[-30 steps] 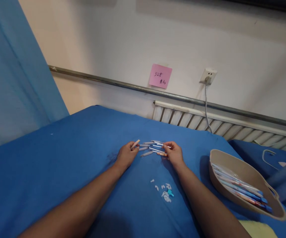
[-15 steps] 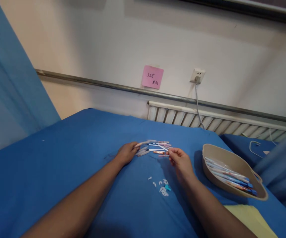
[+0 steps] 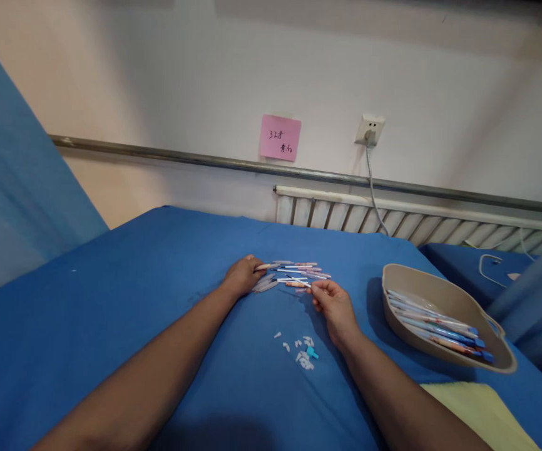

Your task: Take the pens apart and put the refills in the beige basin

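My left hand (image 3: pixel 243 275) is closed on a pale pen barrel (image 3: pixel 264 267) at the far middle of the blue-covered surface. In my right hand (image 3: pixel 332 300), thumb and fingers pinch the end of a thin white pen refill (image 3: pixel 301 282), which points left toward the pen parts. Between the hands lie several white refills (image 3: pixel 292 280), translucent grey barrels (image 3: pixel 265 286) and pinkish barrels (image 3: pixel 313 273). An orange-marked barrel (image 3: pixel 295 284) rests just below the held refill. Nearer to me is a small scatter of white plastic tips (image 3: pixel 305 361) with a turquoise piece (image 3: pixel 312 353) among them.
To the right stands a beige basket (image 3: pixel 395 274) holding several pens (image 3: pixel 440 326). A yellow cloth (image 3: pixel 480 410) lies in front of it. Behind the blue sheet (image 3: pixel 196 244) are a radiator (image 3: pixel 341 216), a metal rail (image 3: pixel 181 155) and a plugged-in cable (image 3: pixel 372 188).
My right hand has moved slightly left with the refill, closer to my left hand. The left hand keeps its hold on the barrel. The whole view has shifted a little.
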`<state>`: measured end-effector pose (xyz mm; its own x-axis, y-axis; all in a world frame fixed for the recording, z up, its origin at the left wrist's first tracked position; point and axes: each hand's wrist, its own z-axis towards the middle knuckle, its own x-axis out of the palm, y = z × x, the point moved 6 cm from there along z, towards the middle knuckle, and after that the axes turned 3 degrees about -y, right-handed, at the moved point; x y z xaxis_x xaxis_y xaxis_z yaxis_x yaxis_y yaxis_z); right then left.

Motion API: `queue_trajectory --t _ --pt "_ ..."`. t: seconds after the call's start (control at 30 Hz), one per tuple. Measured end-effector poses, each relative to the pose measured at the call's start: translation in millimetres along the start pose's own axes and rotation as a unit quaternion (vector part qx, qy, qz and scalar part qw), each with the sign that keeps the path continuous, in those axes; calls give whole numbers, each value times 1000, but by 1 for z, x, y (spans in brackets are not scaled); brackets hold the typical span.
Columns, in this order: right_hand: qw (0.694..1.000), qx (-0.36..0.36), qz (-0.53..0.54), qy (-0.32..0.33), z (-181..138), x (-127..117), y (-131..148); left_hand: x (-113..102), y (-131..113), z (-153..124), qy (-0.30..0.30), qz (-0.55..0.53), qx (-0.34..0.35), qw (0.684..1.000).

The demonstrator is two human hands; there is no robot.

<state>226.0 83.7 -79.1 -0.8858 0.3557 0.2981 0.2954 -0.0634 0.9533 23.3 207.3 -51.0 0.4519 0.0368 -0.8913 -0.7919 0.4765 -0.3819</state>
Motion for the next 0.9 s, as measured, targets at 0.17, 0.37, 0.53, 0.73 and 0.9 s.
queue_trajectory --t 0.17,0.37,0.53,0.73,0.9 --pt "1000 -4 9 -5 3 -2 0 -2 0 -1 -18 25 -11 999" --pt "1000 -11 7 -4 6 -4 -4 -1 2 -1 -24 31 -3 999" --pt "1000 -4 4 -4 7 -4 -6 0 1 -1 -17 42 2 999" --pt "1000 -11 -2 2 7 -3 -5 1 -1 -1 10 48 7 999" --pt "1000 -12 -14 -2 6 -2 -4 0 -2 -2 15 56 -4 998"
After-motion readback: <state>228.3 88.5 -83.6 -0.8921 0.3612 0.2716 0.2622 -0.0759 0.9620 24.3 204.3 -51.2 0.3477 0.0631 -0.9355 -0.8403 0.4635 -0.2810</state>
